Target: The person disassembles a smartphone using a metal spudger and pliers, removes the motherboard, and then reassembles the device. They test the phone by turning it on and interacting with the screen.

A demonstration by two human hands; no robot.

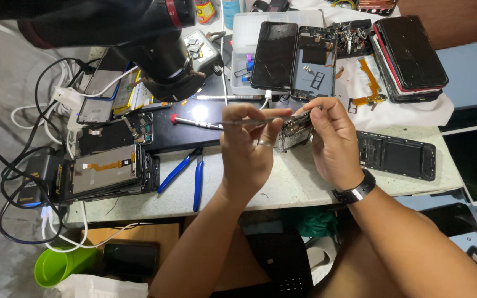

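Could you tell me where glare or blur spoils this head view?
Head view: glare spot on the black mat by the screwdriver; the microscope looms dark and soft-edged up close; both hands, left hand and right hand, are evenly lit and sharp.

An opened phone body point(295, 131), dark with exposed metal parts inside, is held tilted on edge above the counter point(288, 185). A thin pair of metal tweezers point(252, 121) lies nearly level, its tip meeting the phone's upper edge.

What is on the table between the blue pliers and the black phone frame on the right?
In the head view, both hands: the left hand pinching tweezers, the right hand holding an opened phone.
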